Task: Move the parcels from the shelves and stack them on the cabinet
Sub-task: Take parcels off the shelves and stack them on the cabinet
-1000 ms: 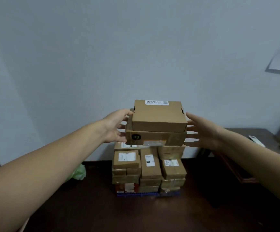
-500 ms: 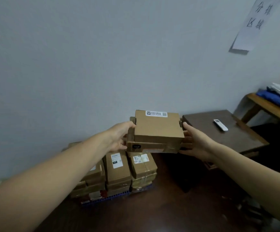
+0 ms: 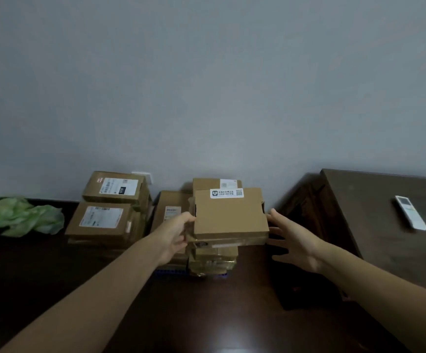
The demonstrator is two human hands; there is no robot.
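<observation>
Two flat brown cardboard parcels are stacked between your hands: the labelled parcel (image 3: 229, 212), plain-topped with a white sticker at its far edge, lies on the taped parcel (image 3: 228, 242). Both hang over the middle pile of parcels (image 3: 212, 262) at the far side of the dark wooden cabinet (image 3: 207, 314), close to the wall. It cannot be told whether the lower one already rests on that pile.

Your left hand (image 3: 175, 235) grips the left edge of the taped parcel, fingers curled round it. Your right hand (image 3: 293, 240) is spread wide, fingers straight, their tips at the pair's right edge and gripping nothing.

The pair looks wider than the pile beneath, so centre it before you let the weight down, or it will likely overhang on the right. Use the flat right hand as a stop and nudge the pair leftward until the sides sit evenly. Then slide your left fingers out sideways rather than lifting them, so the upper box does not skid. Keep clear of the taller left pile of parcels (image 3: 105, 220) just beside. The crumpled green plastic bag (image 3: 21, 220) and the white remote control (image 3: 410, 212) lie well apart.
</observation>
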